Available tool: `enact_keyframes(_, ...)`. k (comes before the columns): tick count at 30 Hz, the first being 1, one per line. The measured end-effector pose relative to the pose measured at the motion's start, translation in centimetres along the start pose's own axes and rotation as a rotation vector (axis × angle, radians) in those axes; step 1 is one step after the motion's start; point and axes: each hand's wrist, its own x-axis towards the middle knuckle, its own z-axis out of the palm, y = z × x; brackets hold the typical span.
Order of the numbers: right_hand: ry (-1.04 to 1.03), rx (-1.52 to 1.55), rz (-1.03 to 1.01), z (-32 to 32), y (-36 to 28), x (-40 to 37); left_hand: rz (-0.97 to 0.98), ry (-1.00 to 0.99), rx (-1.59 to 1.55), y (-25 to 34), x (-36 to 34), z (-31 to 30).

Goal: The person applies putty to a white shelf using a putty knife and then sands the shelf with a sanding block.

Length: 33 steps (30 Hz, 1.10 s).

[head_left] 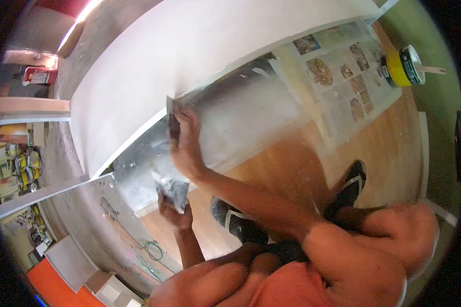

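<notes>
- Gripping a putty knife (172, 120), your right hand (185, 146) presses it to the bottom edge of the white wall (153, 51).
- Your left hand (175, 215) clasps a plaster-smeared trowel (171, 190) just below.

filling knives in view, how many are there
2. One filling knife is in the right hand, pressed against the wall. The other knife, smeared white, is in the left hand, lower down. More may lie out of view.

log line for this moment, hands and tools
right hand pressing putty knife to wall | left hand holding smeared wide blade | yellow tub by newspaper
</notes>
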Motion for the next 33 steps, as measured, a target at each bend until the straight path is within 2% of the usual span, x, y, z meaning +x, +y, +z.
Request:
enact_keyframes(2, -0.168, 0.091, -0.05, -2.8, -0.3, 0.2, 0.114, 0.032, 0.274, -1.5, 1.1, 4.6)
enact_keyframes(3, -0.253, 0.161, -0.069, -4.9, -1.4, 0.6, -0.071, 0.078, 0.017, -1.4, 1.8, 6.8)
enact_keyframes(4, -0.285, 0.222, -0.071, -6.6, -2.2, 0.7, -0.166, -0.112, -0.063, -1.4, 3.3, 7.4)
enact_keyframes(5, -0.317, 0.282, -0.072, -8.2, -2.9, 0.7, -0.196, -0.04, -0.099, -2.3, 3.7, 8.1)
enact_keyframes(6, -0.409, 0.257, -0.157, -10.1, -3.6, 1.1, -0.264, -0.126, -0.235, -2.9, 4.8, 8.2)
enact_keyframes(7, -0.5, 0.231, -0.244, -11.7, -4.3, 1.5, -0.249, -0.165, -0.263, -3.3, 4.9, 9.7)
enact_keyframes(8, -0.507, 0.234, -0.245, -13.1, -5.0, 1.8, -0.237, -0.204, -0.29, -3.8, 4.9, 11.2)
enact_keyframes(10, -0.672, 0.214, -0.4, -15.2, -6.2, 2.3, -0.266, -0.537, -0.377, -4.5, 5.9, 12.5)
enact_keyframes(12, -0.661, 0.131, -0.394, -16.3, -5.0, 2.3, -0.288, -0.52, -0.294, -4.4, 5.1, 16.0)
enact_keyframes(14, -0.472, -0.002, -0.383, -17.7, -1.5, 2.4, -0.238, -0.177, 0.03, -4.1, 3.0, 20.1)
enact_keyframes(15, -0.526, -0.3, -0.451, -19.0, 1.0, 3.8, -0.213, -0.138, 0.121, -4.3, 2.5, 19.9)
enact_keyframes(16, -0.577, -0.382, -0.438, -20.7, 2.8, 4.9, -0.216, -0.2, 0.217, -4.2, 2.3, 18.1)
enact_keyframes(17, -0.622, -0.465, -0.413, -22.3, 4.2, 5.8, -0.24, -0.352, 0.133, -4.0, 1.9, 17.6)
enact_keyframes(18, -0.331, 0.099, 0.119, -22.9, 5.3, 7.1, -0.269, -0.5, 0.045, -4.1, 1.7, 17.4)
enact_keyframes(19, 0.0, 0.673, 0.618, -23.5, 6.5, 8.8, -0.292, -0.519, 0.043, -4.3, 1.5, 17.5)
enact_keyframes(21, 0.198, -0.501, -0.201, -28.7, 11.2, 13.0, -0.231, -0.36, 0.139, -4.5, 1.1, 17.6)
enact_keyframes(23, 0.393, -0.757, -0.188, -30.8, 11.7, 18.3, -0.249, -0.325, 0.164, -4.7, 1.0, 16.8)
enact_keyframes(25, 0.502, -0.432, -0.034, -32.5, 11.0, 22.8, -0.256, -0.291, 0.192, -5.0, 0.8, 16.1)
enact_keyframes(27, 0.562, -0.371, -0.068, -31.3, 12.2, 24.6, -0.23, -0.133, 0.21, -5.2, 0.6, 15.4)
enact_keyframes(28, 0.609, -0.315, -0.104, -29.9, 12.6, 25.0, -0.222, -0.126, 0.213, -5.0, 0.7, 14.6)
enact_keyframes(29, 0.597, -0.308, -0.099, -28.1, 11.9, 24.3, -0.212, -0.121, 0.163, -4.9, 0.7, 13.5)
enact_keyframes(31, 0.532, -0.501, -0.038, -24.2, 10.6, 21.1, -0.199, -0.101, 0.103, -4.7, 0.7, 11.4)
enact_keyframes(33, 0.526, -0.465, -0.114, -20.0, 9.7, 18.9, -0.181, -0.086, 0.117, -4.2, 1.2, 9.4)
